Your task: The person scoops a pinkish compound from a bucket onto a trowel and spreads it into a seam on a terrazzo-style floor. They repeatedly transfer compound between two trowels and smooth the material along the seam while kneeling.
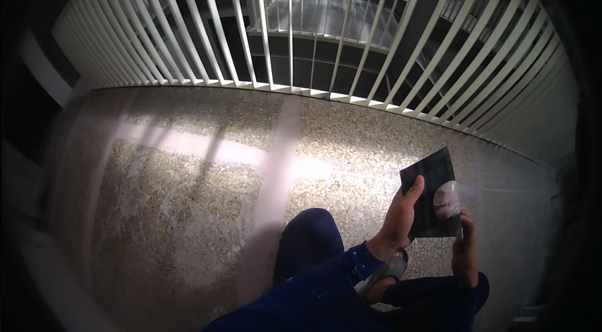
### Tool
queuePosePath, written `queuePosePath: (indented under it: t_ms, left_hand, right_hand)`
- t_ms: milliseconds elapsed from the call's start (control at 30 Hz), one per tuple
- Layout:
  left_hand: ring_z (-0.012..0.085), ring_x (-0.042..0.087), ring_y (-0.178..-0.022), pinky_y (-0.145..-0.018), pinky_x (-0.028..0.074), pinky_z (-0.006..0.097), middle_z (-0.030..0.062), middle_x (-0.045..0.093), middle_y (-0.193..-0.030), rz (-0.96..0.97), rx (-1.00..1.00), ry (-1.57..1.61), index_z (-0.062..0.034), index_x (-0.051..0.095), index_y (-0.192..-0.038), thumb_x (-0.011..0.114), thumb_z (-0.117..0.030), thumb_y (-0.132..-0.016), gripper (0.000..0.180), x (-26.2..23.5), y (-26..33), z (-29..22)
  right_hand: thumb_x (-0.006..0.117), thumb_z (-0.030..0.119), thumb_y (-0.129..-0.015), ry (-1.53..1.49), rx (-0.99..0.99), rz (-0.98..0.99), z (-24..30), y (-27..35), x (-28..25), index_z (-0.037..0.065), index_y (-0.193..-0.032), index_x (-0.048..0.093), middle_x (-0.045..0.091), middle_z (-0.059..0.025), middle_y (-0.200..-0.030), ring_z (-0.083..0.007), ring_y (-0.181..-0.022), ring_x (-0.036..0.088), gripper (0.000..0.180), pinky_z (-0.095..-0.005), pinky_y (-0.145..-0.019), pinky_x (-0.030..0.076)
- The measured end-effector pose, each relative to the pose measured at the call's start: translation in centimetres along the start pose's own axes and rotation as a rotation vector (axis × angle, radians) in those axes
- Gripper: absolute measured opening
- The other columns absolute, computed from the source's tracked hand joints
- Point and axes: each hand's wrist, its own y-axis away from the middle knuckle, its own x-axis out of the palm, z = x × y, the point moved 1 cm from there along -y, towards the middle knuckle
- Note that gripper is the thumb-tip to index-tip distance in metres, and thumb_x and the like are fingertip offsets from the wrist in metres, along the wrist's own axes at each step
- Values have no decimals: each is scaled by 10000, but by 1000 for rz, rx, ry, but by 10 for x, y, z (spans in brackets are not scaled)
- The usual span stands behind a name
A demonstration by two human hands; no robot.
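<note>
A flat, black, rectangular panel is held up, tilted, at the right of the head view. A pale pinkish, rounded patch shows on its face; whether it is a lump of material or a reflection I cannot tell. My left hand grips the panel's left edge, thumb on the face and the other fingers hidden underneath. At the lower right corner, my right hand has its fingers bent against the panel's edge. Both sleeves are dark blue.
I am crouched low, with my dark blue knee and a grey shoe close below the hands. Speckled pebble floor is crossed by pale bands. White railing bars curve along the far edge, with a lower level beyond.
</note>
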Motion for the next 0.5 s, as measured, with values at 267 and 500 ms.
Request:
queuePosePath:
  t_ms: [267, 500]
  left_hand:
    - [103, 599, -1022, -921, 469, 264, 34, 659, -1140, -195, 253, -456, -23, 617, -1216, 527, -323, -1041, 358, -13, -3, 7]
    - [233, 674, -1019, -863, 590, 373, 126, 642, -1163, -39, -284, 5, -28, 505, -1319, 473, -359, -1049, 429, -2, 3, -3]
  right_hand:
    - [496, 262, -1051, -495, 464, -196, 19, 5, -6, -33, -1293, 516, 605, -135, -1206, -199, -1061, 583, 383, -316, -918, 448]
    - [459, 450, -1048, -1077, 552, -187, -31, -23, -33, 90, -1054, 591, 594, 5, -812, -74, -665, 606, 383, -239, -567, 499]
